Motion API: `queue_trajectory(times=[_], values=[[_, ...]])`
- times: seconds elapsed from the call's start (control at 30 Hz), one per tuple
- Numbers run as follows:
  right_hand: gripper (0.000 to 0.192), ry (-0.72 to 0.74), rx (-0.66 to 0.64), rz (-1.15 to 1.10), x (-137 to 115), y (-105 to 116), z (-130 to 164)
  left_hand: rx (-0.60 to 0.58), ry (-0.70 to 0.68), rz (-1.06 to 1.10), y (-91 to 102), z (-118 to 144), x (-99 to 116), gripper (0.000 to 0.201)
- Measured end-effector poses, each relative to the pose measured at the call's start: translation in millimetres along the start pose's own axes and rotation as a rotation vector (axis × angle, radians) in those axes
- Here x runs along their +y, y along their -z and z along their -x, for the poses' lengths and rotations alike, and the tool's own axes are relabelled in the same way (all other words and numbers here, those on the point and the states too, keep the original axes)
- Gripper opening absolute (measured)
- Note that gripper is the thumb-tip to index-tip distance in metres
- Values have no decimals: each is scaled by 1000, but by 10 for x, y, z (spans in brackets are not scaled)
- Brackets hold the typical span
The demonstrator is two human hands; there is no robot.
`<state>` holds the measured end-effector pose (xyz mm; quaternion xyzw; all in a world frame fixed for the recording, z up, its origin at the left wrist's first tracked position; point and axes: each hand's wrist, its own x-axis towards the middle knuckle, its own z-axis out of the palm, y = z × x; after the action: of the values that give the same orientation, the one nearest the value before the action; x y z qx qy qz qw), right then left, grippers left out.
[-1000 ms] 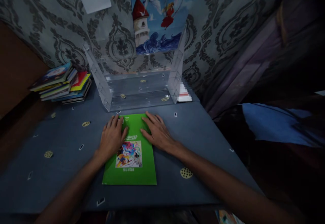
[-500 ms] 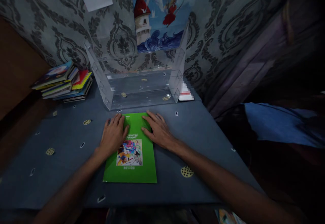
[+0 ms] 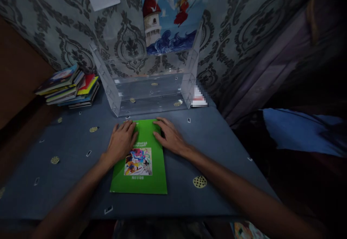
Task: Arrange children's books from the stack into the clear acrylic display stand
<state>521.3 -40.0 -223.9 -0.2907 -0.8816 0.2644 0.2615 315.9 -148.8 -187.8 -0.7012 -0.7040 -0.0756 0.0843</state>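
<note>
A green book (image 3: 157,166) with a colourful picture on its cover lies flat on the table, its printing upside down to me. My left hand (image 3: 122,137) rests on its far left part, fingers stretched forward and thumb on the cover. At the far right edge, my right hand (image 3: 170,136) touches the book with its fingers reaching over the cover and its thumb apart. Neither hand grips it. Just beyond the book stands a clear plastic rack (image 3: 151,98) with upright side panels.
A pile of books (image 3: 67,87) sits at the back left of the patterned blue-grey tablecloth (image 3: 81,181). Beside the rack's right panel is a small white blurred item (image 3: 198,99). A poster (image 3: 170,18) hangs on the wall behind. Blue cloth (image 3: 295,128) lies off to the right.
My right hand has shifted very slightly right, with its fingers a little less over the cover. The book and my left hand stay nearly the same.
</note>
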Motion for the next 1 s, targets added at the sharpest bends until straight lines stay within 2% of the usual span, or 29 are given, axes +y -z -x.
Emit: queue_trajectory(times=[0.17, 0.3, 0.5, 0.73, 1.0], values=[[40, 31, 42, -128, 112, 26, -25, -29, -116, 49, -55, -122, 114, 41], [42, -36, 49, -177, 185, 40, -49, -30, -191, 86, -90, -241, 222, 41], [43, -57, 73, -222, 185, 41, -65, -42, -222, 111, -58, -338, 237, 39], [45, -62, 109, -246, 177, 34, -68, -112, -298, 140, -115, -395, 312, 60], [45, -71, 87, -190, 146, 69, -63, -108, -308, 176, -141, -425, 329, 61]])
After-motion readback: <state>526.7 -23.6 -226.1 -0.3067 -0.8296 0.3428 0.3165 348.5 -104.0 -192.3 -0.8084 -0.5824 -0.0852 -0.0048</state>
